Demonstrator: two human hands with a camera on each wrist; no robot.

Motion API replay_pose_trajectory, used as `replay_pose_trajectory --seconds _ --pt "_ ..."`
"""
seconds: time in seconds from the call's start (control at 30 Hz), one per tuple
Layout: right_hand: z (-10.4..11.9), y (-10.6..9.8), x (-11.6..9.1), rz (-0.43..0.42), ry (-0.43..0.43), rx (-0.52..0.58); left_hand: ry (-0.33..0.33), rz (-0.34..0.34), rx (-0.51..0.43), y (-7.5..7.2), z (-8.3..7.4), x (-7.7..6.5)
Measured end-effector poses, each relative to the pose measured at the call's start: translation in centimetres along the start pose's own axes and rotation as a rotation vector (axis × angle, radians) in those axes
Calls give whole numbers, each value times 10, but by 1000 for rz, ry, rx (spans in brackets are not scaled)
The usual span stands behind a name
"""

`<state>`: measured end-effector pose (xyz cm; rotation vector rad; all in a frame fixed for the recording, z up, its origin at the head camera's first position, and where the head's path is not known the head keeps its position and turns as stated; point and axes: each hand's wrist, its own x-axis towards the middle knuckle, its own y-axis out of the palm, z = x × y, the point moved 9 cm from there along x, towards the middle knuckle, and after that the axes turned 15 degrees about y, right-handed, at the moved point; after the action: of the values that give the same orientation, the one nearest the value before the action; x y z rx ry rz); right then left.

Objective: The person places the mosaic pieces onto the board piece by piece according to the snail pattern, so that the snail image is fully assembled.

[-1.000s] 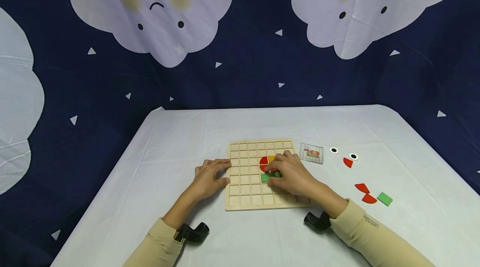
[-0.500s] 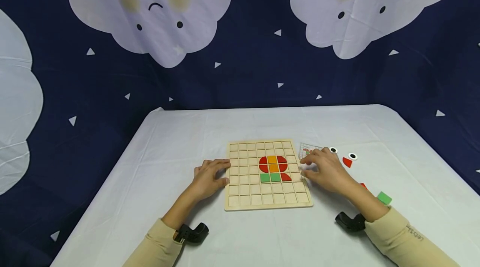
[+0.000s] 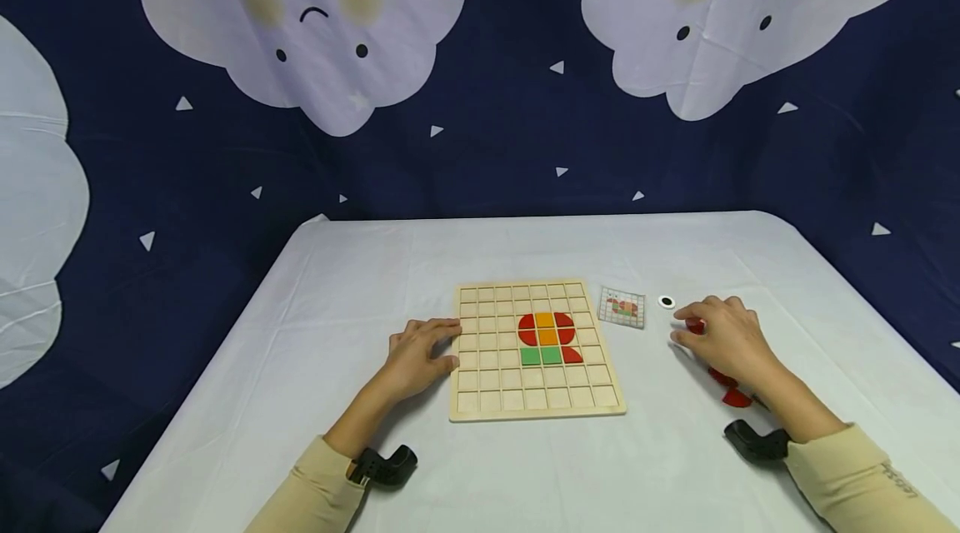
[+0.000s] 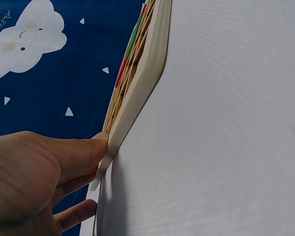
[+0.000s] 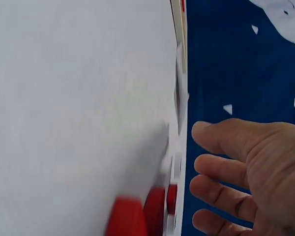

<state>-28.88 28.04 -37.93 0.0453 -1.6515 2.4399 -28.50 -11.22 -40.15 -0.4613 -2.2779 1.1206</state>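
My left hand [image 3: 415, 358] touches the left edge of a wooden grid board [image 3: 487, 404], its thumb and fingertips on the rim. Set in the grid are red rounded pieces [image 3: 527, 330] around orange squares [image 3: 546, 328], with green squares [image 3: 541, 356] and a red quarter-round piece [image 3: 572, 355] below. My right hand [image 3: 727, 341] hovers over loose pieces right of the board, fingers apart with nothing between them. A red piece [image 3: 695, 326] shows partly behind its fingers. The right wrist view has this hand [image 5: 265, 172] above blurred red pieces [image 5: 155, 209].
A small printed pattern card [image 3: 622, 307] lies beside the board's upper right corner. A round eye piece [image 3: 666, 301] sits right of it. More red pieces [image 3: 737, 398] lie near my right wrist, partly covered. White cloth [image 3: 337, 283] covers the table.
My right hand left the board, exposing the set pieces, and moved right past the card to the loose pieces. It now hides the second eye piece. My left hand stayed put.
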Motion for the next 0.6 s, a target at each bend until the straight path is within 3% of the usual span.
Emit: replay_pose_trajectory --seconds 0.2,0.6 --pt "-21 0 6 10 73 -34 -53 27 -8 4 6 0" --pt "-39 -1 7 3 99 -54 -49 25 -21 2 3 0"
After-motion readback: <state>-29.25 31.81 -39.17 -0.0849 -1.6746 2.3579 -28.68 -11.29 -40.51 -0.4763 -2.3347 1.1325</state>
